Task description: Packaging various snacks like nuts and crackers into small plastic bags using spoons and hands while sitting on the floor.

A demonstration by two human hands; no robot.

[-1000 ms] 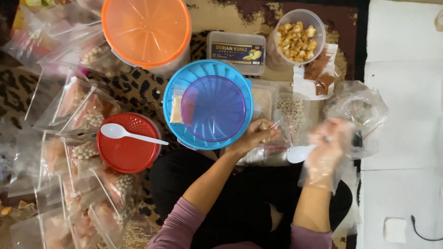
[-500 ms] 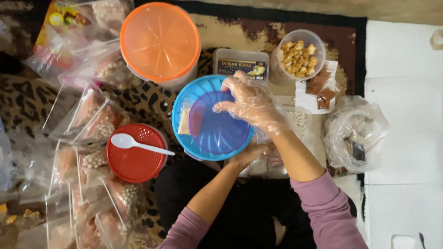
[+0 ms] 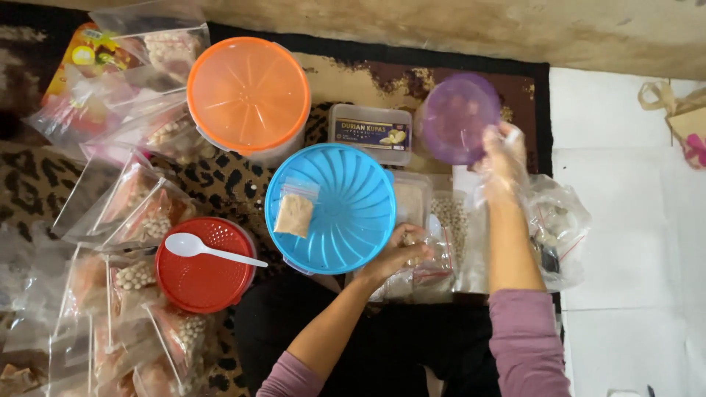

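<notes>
Head view. The person sits on a patterned rug [image 3: 220, 158] with containers ranged in an arc within arm's reach.

The right hand [image 3: 502, 156], covered by a thin clear plastic glove, is closed on the rim of a translucent purple lid [image 3: 456, 117]. It holds the lid raised at the far right, over the spot beside the rectangular clear box [image 3: 370, 132]; what lies beneath the lid cannot be told. The glove probably keeps food off bare skin.

The bare left hand [image 3: 401, 254] is curled around a clear zip bag [image 3: 434, 257] just right of the blue lid [image 3: 331, 208], pinching it near the top, seemingly to keep it steady.

A small sachet of pale powder [image 3: 294, 213] lies flat on the blue lid. A white spoon [image 3: 209, 248] rests across the red lid [image 3: 204, 265]. The orange-lidded tub [image 3: 248, 94] stands closed. Filled bags [image 3: 140, 198] are stacked at the left.
</notes>
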